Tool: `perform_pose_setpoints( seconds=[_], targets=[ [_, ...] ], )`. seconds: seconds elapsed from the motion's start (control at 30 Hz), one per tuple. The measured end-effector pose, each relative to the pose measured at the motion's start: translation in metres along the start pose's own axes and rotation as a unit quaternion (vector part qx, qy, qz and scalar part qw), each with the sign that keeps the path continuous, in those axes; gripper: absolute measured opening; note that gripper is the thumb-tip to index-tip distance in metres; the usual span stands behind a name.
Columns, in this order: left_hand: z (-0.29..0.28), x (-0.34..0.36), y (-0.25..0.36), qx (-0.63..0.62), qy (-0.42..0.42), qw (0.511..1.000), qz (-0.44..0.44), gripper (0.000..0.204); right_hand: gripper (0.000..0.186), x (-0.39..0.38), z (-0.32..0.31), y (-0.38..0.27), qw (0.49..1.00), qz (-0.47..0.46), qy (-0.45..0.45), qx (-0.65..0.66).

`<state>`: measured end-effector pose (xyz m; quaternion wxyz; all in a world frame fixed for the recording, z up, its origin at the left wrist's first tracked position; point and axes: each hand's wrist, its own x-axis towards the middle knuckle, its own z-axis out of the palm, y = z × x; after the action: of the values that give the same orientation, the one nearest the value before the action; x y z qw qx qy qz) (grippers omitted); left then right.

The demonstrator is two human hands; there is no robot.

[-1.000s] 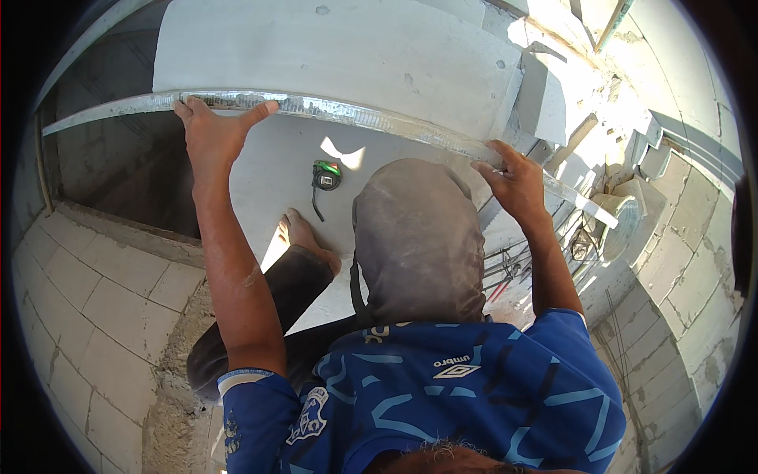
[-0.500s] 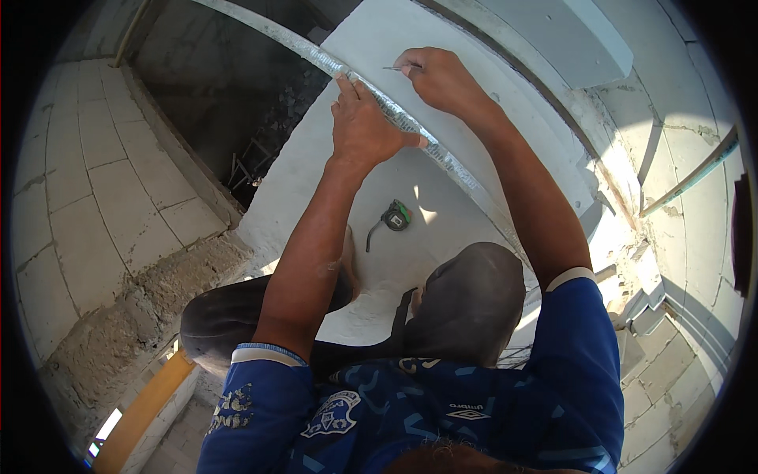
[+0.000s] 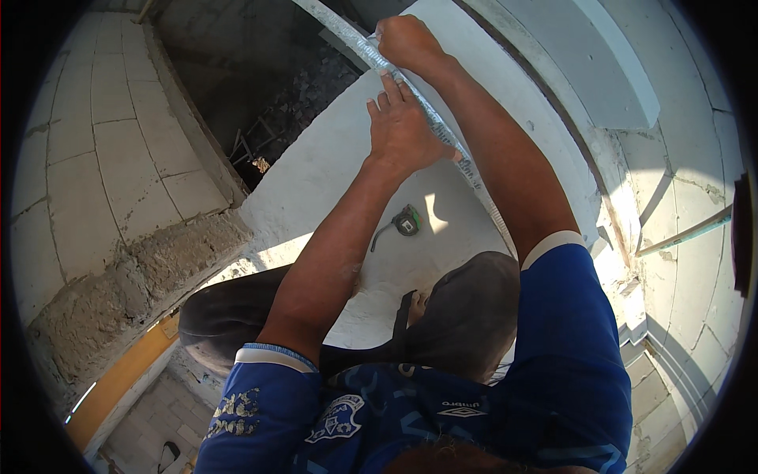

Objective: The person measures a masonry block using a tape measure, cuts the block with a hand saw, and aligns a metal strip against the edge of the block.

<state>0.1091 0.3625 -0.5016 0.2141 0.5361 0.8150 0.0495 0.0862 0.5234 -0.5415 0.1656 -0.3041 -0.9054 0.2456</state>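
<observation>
A long silvery metal strip [image 3: 433, 112] lies slantwise across a large white board [image 3: 316, 178]. My left hand [image 3: 401, 134] rests against the strip with its fingers spread, fingertips and thumb pressing on it. Just past those fingertips, my right hand [image 3: 410, 43] is closed beside the strip's far side. The thin pointed tool in it is hidden now; the earlier frame shows its tip. On the board near my knees lies a black and green tape measure [image 3: 407, 222], a short dark strap trailing from it.
Left of the board's edge drops a dark opening [image 3: 237, 79] with rubble. Pale block walls stand on the left [image 3: 110, 118] and right [image 3: 679, 261]. A grey panel [image 3: 588, 63] lies at upper right, and a thin greenish pole [image 3: 685, 231] leans at right.
My right hand has moved left and farther away, up to the strip, taking the tool out of sight. My left hand stays on the strip; the whole view has shifted somewhat.
</observation>
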Motion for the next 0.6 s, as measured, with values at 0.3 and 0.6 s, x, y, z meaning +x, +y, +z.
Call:
perform_pose_setpoints(
  seconds=[0.3, 0.6],
  targets=[
    [0.009, 0.0, -0.007, 0.003, 0.022, 1.0, 0.0, 0.144, 0.019, 0.017, 0.003, -0.005, 0.995, -0.028, -0.095, -0.031],
    [0.02, 0.003, -0.007, 0.027, 0.055, 0.998, 0.026, 0.141, 0.019, -0.014, -0.039, -0.009, 0.987, -0.026, -0.153, -0.04]
  ],
)
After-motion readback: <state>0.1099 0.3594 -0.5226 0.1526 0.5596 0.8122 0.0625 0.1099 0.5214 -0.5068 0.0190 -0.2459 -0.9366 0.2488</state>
